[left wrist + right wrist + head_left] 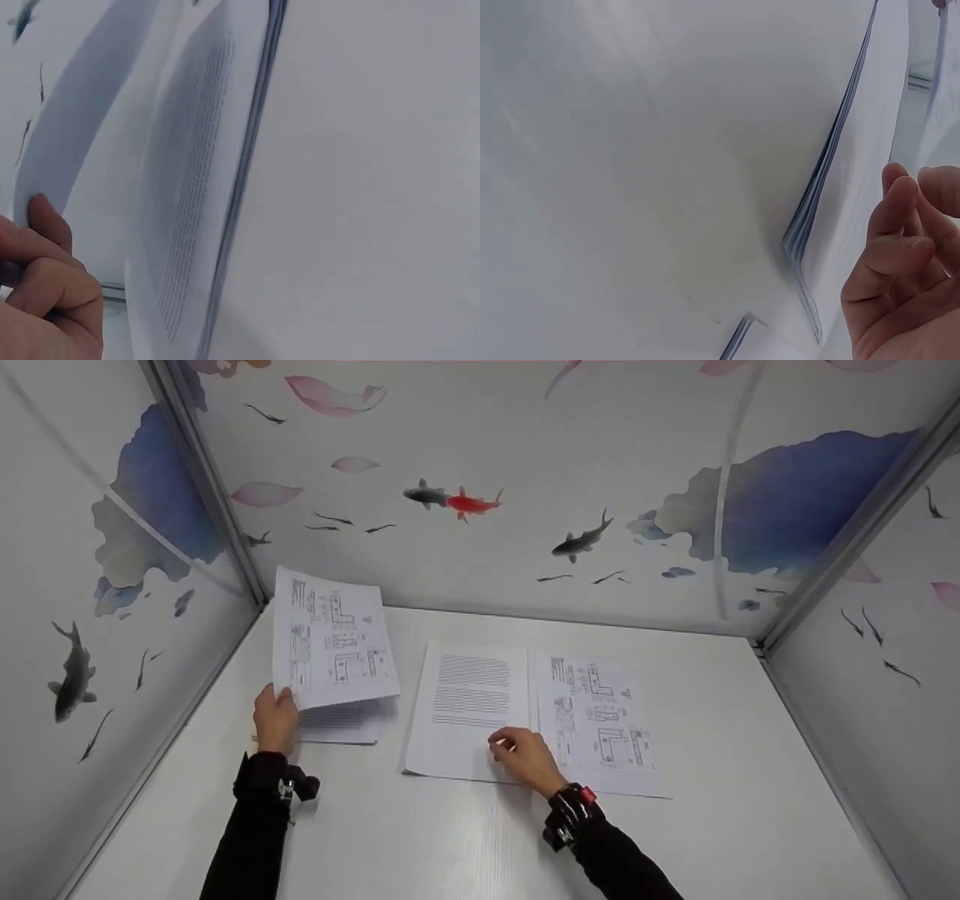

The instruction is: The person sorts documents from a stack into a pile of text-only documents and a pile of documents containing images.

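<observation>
Pinched at its lower left corner by my left hand (pixel 276 721), a sheet of paper (pixel 330 649) printed with technical drawings tilts up off a paper stack (pixel 341 726). The left wrist view shows thumb and fingers on the raised sheet (pixel 75 120), with a text page (pixel 196 180) on top of the stack below. My right hand (pixel 529 757) hovers over the lower right part of a middle paper stack (pixel 476 679) with a text page on top. Its fingers (pixel 891 217) are loosely curled with nothing between them in the right wrist view.
Right of the middle stack lies another drawing page (pixel 604 720), its left edge close alongside. The white table (pixel 750 750) is bounded by a back wall (pixel 480 562) and side walls decorated with fish and petals. Metal posts stand at both back corners.
</observation>
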The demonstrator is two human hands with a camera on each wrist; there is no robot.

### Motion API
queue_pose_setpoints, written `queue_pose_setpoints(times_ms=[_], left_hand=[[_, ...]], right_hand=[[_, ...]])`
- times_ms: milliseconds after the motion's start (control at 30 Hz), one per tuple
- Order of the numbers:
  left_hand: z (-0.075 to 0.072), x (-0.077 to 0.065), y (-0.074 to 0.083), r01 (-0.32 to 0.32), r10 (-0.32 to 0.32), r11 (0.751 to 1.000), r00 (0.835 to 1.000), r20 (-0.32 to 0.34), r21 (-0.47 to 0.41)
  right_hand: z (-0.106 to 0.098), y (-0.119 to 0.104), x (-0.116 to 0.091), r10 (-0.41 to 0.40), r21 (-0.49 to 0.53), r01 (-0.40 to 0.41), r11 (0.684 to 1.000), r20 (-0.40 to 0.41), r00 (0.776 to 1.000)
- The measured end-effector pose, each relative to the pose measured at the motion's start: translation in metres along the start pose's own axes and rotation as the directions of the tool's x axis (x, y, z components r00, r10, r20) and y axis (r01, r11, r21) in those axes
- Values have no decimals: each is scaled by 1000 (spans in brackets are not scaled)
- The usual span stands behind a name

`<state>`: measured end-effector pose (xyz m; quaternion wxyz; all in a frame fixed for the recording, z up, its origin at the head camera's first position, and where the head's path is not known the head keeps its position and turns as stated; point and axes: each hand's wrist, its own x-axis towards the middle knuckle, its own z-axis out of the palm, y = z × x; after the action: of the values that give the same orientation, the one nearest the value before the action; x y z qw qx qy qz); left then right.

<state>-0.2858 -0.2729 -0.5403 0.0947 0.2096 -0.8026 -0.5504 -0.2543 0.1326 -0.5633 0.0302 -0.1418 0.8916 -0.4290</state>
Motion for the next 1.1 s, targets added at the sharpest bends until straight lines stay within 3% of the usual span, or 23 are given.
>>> queue_pose_setpoints(times_ms=[200, 333, 533, 700, 800, 933, 1100], left_hand=[[12, -5, 6, -16, 17, 994, 1000, 7, -104], [24, -13, 10, -38, 43, 996, 998, 54, -85], [53, -27, 17, -93, 97, 994, 992, 81, -50], [77, -40, 27, -144, 156, 983, 981, 112, -110], [91, -48, 31, -161, 179, 978, 974, 140, -130], [107, -61, 33, -175, 198, 975, 963, 182, -134], [127, -75, 36, -195, 237, 963, 940, 245, -185]], right_hand=[[2, -1, 1, 10, 42, -10, 999, -3, 1000], [3, -2, 2, 91, 192, -96, 977, 33, 995], [0, -8, 4, 241, 404, -266, 875, 112, 964], [-4, -9, 6, 270, 514, -323, 795, 178, 946], [-6, -9, 8, 278, 596, -363, 716, 233, 932], [-10, -10, 8, 261, 687, -371, 625, 264, 929], [-15, -8, 7, 305, 723, -348, 598, 196, 932]])
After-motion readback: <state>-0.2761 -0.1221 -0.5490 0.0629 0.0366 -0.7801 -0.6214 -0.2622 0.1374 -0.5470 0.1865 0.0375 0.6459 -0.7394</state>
